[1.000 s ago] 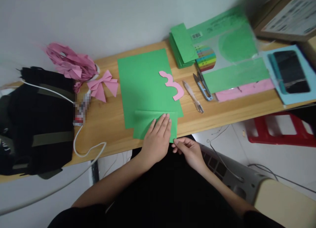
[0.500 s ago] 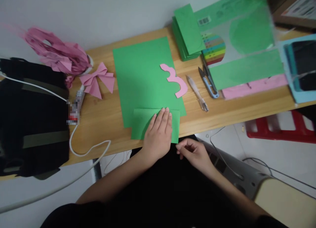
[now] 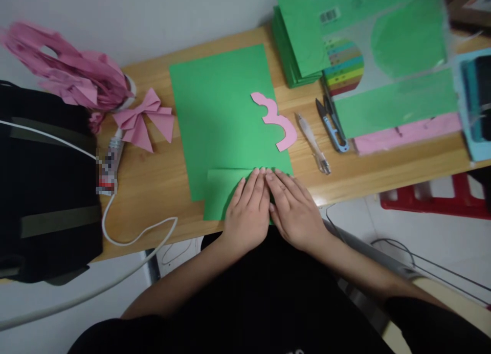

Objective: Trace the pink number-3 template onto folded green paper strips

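My left hand (image 3: 248, 211) lies flat on a folded piece of green paper (image 3: 219, 193) at the table's front edge. Beside it my right hand (image 3: 294, 205) rests flat on the same paper, covering its right part, fingertips close to the left hand's along the far edge. Beneath and beyond lies a large green sheet (image 3: 215, 103). A wavy pink paper cutout (image 3: 286, 130) sits on that sheet's right side, its curve reaching past the edge. A clear pen (image 3: 313, 143) and blue-handled thread snips (image 3: 332, 126) lie to the right.
Folded green papers (image 3: 297, 42) are stacked at the back, beside a plastic paper packet (image 3: 399, 103). A pink paper bow (image 3: 148, 119), a glue tube (image 3: 110, 164) and a black bag (image 3: 49, 190) are at left. A white cable (image 3: 140, 239) loops over the front edge.
My right hand has moved up from below the table edge and laid itself flat on the folded green paper. The left hand stays on it. The view has shifted slightly.
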A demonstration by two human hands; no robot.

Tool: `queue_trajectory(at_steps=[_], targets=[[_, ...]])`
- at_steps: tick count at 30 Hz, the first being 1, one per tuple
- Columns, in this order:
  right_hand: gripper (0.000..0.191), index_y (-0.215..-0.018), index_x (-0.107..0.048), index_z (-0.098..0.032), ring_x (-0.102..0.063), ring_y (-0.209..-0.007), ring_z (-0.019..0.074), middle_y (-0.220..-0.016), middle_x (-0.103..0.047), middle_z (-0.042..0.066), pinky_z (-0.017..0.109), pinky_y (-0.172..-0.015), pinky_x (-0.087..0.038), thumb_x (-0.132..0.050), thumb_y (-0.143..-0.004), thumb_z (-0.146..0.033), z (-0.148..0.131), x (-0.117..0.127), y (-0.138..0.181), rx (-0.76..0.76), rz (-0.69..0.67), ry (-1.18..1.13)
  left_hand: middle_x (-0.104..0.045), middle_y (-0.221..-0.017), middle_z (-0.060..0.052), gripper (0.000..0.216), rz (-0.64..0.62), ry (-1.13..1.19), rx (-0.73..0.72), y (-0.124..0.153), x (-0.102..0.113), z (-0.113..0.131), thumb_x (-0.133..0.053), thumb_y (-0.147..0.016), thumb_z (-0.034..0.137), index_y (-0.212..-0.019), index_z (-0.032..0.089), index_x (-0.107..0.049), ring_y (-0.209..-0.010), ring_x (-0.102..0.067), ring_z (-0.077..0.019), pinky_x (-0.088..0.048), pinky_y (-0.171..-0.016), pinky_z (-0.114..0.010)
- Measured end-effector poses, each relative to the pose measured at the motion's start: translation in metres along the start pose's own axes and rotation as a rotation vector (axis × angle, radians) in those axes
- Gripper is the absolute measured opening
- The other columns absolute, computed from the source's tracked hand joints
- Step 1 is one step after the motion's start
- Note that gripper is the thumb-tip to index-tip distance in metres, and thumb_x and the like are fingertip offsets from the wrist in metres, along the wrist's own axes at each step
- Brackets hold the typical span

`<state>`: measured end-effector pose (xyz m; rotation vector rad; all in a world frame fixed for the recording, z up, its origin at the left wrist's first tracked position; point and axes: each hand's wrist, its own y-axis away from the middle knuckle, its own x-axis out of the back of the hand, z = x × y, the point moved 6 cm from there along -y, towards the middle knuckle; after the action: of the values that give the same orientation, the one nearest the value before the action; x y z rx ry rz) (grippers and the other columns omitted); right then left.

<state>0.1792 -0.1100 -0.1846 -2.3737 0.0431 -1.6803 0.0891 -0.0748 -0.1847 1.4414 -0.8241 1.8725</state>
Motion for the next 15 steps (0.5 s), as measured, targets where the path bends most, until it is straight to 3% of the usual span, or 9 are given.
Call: queue_trajectory(at_steps=[10,15], targets=[[0.071,-0.156,-0.014,-0.002,-0.060,-0.126,0.0251,-0.136,-0.062,0.018,0.039,-0.108,-0.042,-0.044,-0.099,-0.031,0.005,0.012,0.007,0.063,0.039,0.172,-0.051,-0.146,-0.020,0.046,0.047,0.003,0.016,0.000,0.002,0.002,-0.037,-0.097,0.019,-0.136,0.001,-0.052,-0.139,-0.047,-0.0292,-0.038,-0.115,-0.043],[0.074,-0.157,-0.013,-0.001,-0.060,-0.125,0.0270,-0.137,-0.061,0.019,0.040,-0.107,-0.042,-0.045,-0.098,-0.032,0.005,0.015,0.011,0.026,0.038,0.182,-0.052,-0.144,-0.023,0.053,0.075,-0.019,0.076,0.005,0.008,-0.012,-0.039,-0.100,0.037,-0.137,0.001,-0.049,-0.136,-0.050,-0.0318,-0.039,-0.112,-0.045]])
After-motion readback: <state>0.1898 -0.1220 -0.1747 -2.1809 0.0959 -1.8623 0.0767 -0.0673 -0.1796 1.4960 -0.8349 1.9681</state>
